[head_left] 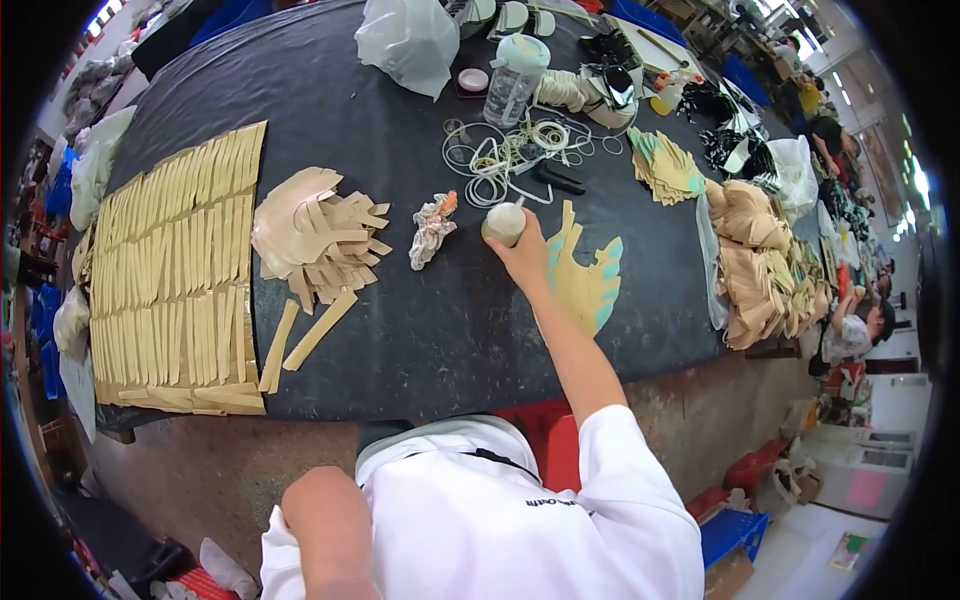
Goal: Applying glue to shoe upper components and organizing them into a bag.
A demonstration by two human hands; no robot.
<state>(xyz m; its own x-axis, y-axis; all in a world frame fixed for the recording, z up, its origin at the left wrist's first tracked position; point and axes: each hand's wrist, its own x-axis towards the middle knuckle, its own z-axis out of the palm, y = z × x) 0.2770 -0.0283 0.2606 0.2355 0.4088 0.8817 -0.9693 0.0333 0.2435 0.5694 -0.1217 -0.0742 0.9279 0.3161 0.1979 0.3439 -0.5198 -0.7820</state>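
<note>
My right hand (523, 258) is closed around a small squat squeeze bottle (505, 224) with a whitish rounded top and a thin tip, above the dark-covered table (430, 340). Just right of that hand lies a tan cut piece (584, 283) with finger-like strips and teal marks along its edge. A crumpled, stained rag (433, 232) rests left of the bottle. Farther left is a fanned pile of shiny beige cut pieces (310, 225), with two loose tan strips (318, 331) below it. My left arm (327, 520) is bent at the lower left, its hand out of sight.
Rows of tan strips on a board (175, 290) cover the table's left side. Behind the bottle lie tangled white cords (510, 160), a lidded clear jug (515, 82) and a plastic bag (407, 45). Stacked beige pieces (755, 265) line the right edge. Other people work at far right.
</note>
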